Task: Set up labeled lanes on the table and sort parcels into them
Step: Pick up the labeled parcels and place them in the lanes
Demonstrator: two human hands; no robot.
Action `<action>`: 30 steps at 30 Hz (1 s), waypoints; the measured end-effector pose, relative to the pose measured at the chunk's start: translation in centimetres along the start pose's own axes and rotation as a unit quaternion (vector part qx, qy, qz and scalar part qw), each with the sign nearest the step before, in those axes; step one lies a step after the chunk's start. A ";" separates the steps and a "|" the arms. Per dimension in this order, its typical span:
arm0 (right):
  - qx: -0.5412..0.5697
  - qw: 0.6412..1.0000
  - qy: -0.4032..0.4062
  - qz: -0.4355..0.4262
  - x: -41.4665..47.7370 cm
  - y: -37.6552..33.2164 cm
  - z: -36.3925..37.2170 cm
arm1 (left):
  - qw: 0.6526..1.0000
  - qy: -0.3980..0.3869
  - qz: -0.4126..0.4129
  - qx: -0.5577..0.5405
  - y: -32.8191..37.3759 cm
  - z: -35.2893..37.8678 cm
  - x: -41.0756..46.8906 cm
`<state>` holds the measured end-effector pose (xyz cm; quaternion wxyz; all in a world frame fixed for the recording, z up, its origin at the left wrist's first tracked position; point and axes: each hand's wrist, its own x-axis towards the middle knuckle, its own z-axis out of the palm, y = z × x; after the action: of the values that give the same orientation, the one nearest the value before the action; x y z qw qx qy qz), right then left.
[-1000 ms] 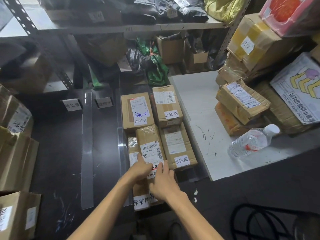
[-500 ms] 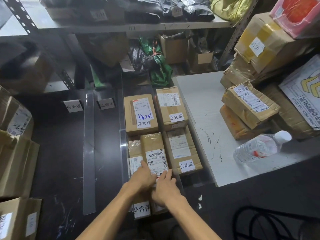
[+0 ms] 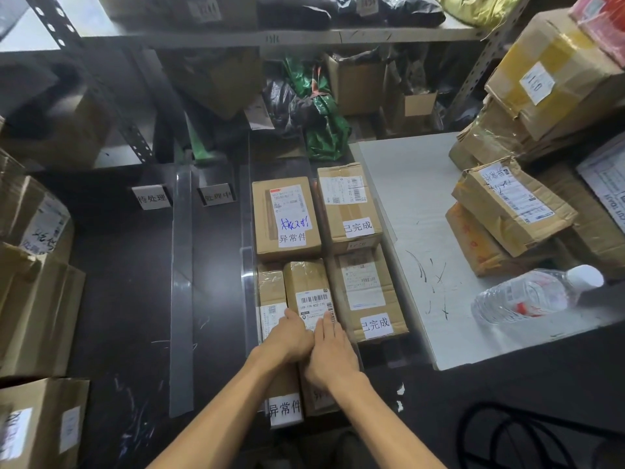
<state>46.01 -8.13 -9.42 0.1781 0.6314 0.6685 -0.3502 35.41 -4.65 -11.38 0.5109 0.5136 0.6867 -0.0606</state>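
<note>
near tag: white 异常件 tag (image 3: 285, 408) at the near end of the third lane from the left, under the left forearm; can't tell what it's stuck to
hands: left hand (image 3: 291, 336) and right hand (image 3: 333, 353) side by side, both pressing on top of the narrow parcel (image 3: 306, 282); fingers roughly straight and laid flat, nothing wrapped or clenched
narrow parcel: brown, taped, barcode label up, lying lengthwise in that third lane, near half covered by the hands
slim parcel: slim parcel (image 3: 270, 296) in the same lane, touching the narrow parcel's left side, mostly hidden
left cartons: stacked cartons (image 3: 37, 319) at the left edge, white labels with handwriting
dividers: flat clear strip (image 3: 182, 282) and upright clear divider (image 3: 248, 292) run near to far on the dark table (image 3: 128, 282), splitting it into lanes
near done box: near 已完成 box (image 3: 367, 289) in the rightmost lane, just right of the narrow parcel
water bottle: clear water bottle (image 3: 531, 294), white cap, lying on its side on the white table (image 3: 416, 211)
far 异常件 box: far 异常件 box (image 3: 286, 218) behind the narrow parcel, same lane, blue scribble on its label
far done box: far 已完成 box (image 3: 348, 204) behind the near one, same lane
lane signs: 待处理 sign (image 3: 152, 198) and 处理中 sign (image 3: 218, 197) at the far ends of the two left lanes
parcel pile: parcel pile (image 3: 514, 204) on the white table's right side, labels up
shelf: metal shelf (image 3: 304, 37) at the back, dark bags on it; green bag (image 3: 326, 133) and open carton (image 3: 358, 86) below
</note>
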 end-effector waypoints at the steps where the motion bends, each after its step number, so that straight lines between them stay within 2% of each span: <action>1: 0.000 1.000 0.002 0.001 -0.1 -0.1 0.2 | 1.000 -0.004 0.000 -0.001 0.0 0.0 0.0; 4: 0.010 1.000 0.003 0.001 -0.3 -0.2 0.2 | 1.000 -0.006 0.005 0.003 -0.2 -0.1 0.0; 9: 0.096 0.995 -0.010 -0.021 -0.1 -0.1 -1.3 | 0.999 0.012 0.042 0.002 0.0 -0.6 -0.5; 16: 0.035 0.998 -0.011 -0.044 -1.1 0.2 0.0 | 0.999 0.006 0.038 0.034 -0.9 0.3 -1.7; 19: 0.115 0.991 -0.017 -0.060 -2.1 0.1 0.6 | 0.998 0.015 0.053 -0.040 -1.1 0.4 -2.9; 23: 0.249 0.965 0.003 -0.080 -4.9 0.4 -1.0 | 0.989 0.064 0.061 -0.120 0.2 0.0 -6.1; 27: 0.347 0.930 0.046 -0.108 -8.3 -0.5 -4.7 | 0.956 0.079 0.097 -0.267 2.1 -2.2 -11.0; 30: 0.370 0.911 0.081 -0.160 -10.0 -3.0 -7.2 | 0.932 0.150 0.132 -0.302 2.1 -4.9 -15.7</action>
<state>45.99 -10.19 3.06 -0.1822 0.5627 0.5953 -0.5439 33.07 -10.80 3.87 0.5364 0.4247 0.6669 0.2951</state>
